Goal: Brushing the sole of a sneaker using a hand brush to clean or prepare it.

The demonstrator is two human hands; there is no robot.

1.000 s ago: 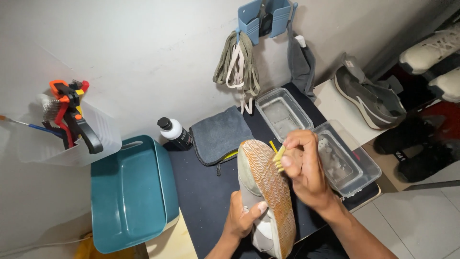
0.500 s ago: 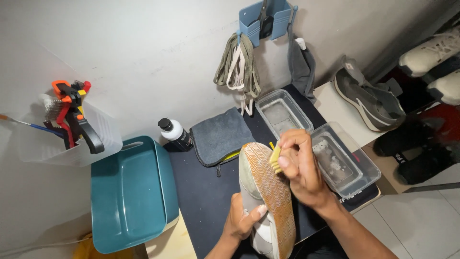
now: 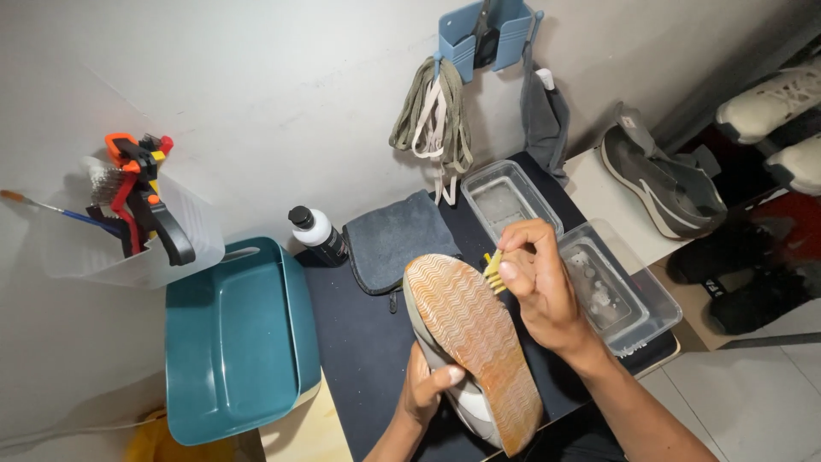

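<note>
Sole-up, a shoe [image 3: 470, 342] is gripped over the dark mat [image 3: 368, 342] by the left hand [image 3: 428, 389]. A yellow brush [image 3: 493, 270] is pinched in the right hand [image 3: 534, 287]; short, firm strokes along the tread grooves are advised, judged from this single head view.

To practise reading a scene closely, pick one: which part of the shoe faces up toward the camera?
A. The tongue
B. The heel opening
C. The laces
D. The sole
D: the shoe is turned over so its wavy orange-brown tread faces the camera, steadied by the left hand while the right hand presses a small yellow brush at its edge.
</note>
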